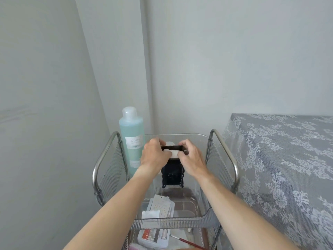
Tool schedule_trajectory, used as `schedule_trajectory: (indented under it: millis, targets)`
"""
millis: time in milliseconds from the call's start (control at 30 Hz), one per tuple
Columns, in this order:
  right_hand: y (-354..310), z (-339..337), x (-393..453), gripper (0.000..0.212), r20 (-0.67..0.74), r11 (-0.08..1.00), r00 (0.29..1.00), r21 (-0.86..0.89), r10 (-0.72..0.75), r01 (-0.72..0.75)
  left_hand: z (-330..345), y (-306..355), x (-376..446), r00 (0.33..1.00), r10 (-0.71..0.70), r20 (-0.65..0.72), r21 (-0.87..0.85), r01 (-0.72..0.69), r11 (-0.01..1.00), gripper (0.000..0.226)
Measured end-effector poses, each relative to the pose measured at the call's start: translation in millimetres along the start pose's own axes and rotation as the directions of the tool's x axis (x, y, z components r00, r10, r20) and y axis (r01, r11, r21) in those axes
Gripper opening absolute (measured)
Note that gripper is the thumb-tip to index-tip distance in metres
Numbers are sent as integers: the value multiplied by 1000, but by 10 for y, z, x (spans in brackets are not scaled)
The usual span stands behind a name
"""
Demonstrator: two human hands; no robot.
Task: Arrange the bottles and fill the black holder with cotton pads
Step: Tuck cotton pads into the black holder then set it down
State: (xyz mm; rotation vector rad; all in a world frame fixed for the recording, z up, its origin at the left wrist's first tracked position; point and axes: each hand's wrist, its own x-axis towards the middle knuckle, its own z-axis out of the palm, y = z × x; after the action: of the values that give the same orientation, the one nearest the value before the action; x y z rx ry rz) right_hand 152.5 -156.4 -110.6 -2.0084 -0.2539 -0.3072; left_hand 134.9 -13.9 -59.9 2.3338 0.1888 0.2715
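A tall black holder (172, 175) stands upright in the clear tray (200, 216) on top of the cart. Both hands meet at its open top. My left hand (155, 156) and my right hand (189, 157) pinch white cotton pads (174, 153) at the holder's mouth, and one round pad shows just behind the rim. A tall bottle (132, 139) of pale blue-green liquid with a clear cap and white label stands at the tray's left side, close beside my left hand.
The metal cart (103, 159) has curved side rails. Flat sticker packets (160, 208) lie at the tray's near end. A lower shelf holds a small box and a red-handled brush (187, 242). A lace-covered table (281, 159) is on the right; walls stand behind.
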Motion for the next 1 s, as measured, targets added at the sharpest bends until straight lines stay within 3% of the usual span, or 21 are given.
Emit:
schedule_trajectory:
  millis: [133, 200, 233, 300, 367, 433, 500, 567, 667, 833, 900, 1000]
  targets:
    - [-44, -38, 86, 28, -26, 1000, 999, -24, 19, -20, -95, 43, -40, 1000, 7, -26, -106, -9, 994, 29]
    - [-47, -38, 88, 32, -26, 998, 999, -53, 18, -19, -187, -3, -73, 997, -33, -66, -81, 28, 996, 26]
    - [-52, -37, 79, 35, -12, 998, 1000, -64, 15, -15, -245, -33, -78, 996, -71, -49, -41, 69, 997, 25]
    - [-68, -39, 57, 40, 30, 998, 1000, -70, 8, -6, -340, -77, -116, 976, -168, 142, 114, 152, 982, 22]
    - [-53, -40, 32, 48, 54, 997, 998, -76, 21, -17, -377, -66, -235, 867, -291, 405, 369, 136, 919, 15]
    - [-26, -42, 5, 52, 60, 995, 997, -92, 41, -36, -333, -71, -358, 713, -423, 559, 595, 10, 804, 38]
    - [-29, -26, -11, 53, 66, 995, 997, -89, 50, -44, -275, -132, -441, 583, -546, 602, 736, -139, 663, 58]
    - [-56, -5, -15, 54, 60, 997, 997, -59, 49, -46, -221, -205, -500, 562, -580, 590, 781, -213, 587, 63]
    - [-38, -10, -21, 54, 39, 997, 997, -28, 72, -71, -88, -317, -576, 612, -528, 588, 766, -211, 608, 50]
    - [-25, -23, -75, 45, 76, 994, 995, -95, 57, -50, -33, -350, -659, 627, -461, 628, 718, -240, 653, 39]
    - [-36, -23, -65, 39, 76, 994, 996, -94, 55, -48, -59, -346, -632, 612, -432, 662, 665, -215, 715, 42]
    - [-25, -28, -50, 49, 75, 994, 995, -86, 69, -62, -117, -329, -552, 549, -362, 754, 500, -120, 858, 56]
